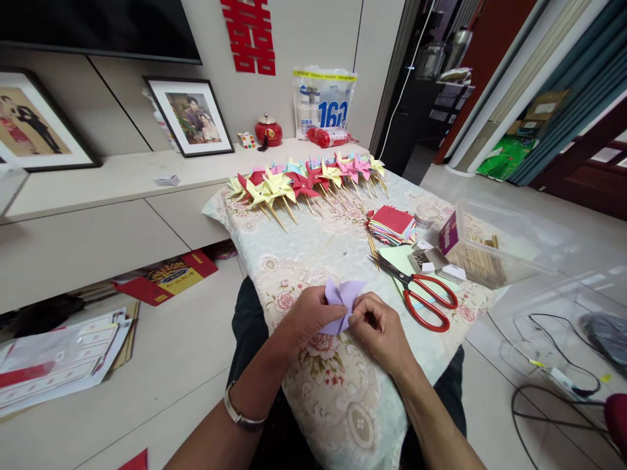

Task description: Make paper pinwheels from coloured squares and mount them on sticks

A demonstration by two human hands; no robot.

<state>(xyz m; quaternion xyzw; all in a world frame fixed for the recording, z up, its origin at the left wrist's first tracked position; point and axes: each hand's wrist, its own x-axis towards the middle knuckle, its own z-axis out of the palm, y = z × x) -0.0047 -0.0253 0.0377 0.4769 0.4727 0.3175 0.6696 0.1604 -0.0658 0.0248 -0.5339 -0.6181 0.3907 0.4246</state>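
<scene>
One piece of folded lilac paper (337, 294) is pinched by a person's left hand (309, 314) and the curled fingers of the right hand (381, 325), over the near part of a table draped in pale floral cloth (289, 261). From the paper, black-bladed scissors with red loop handles (407, 282) lie at three o'clock and a stack of multicoloured square paper sheets (392, 222) at one o'clock, while yellow, red and pink paper pinwheels on wooden sticks (304, 184) line the far edge around twelve o'clock.
</scene>
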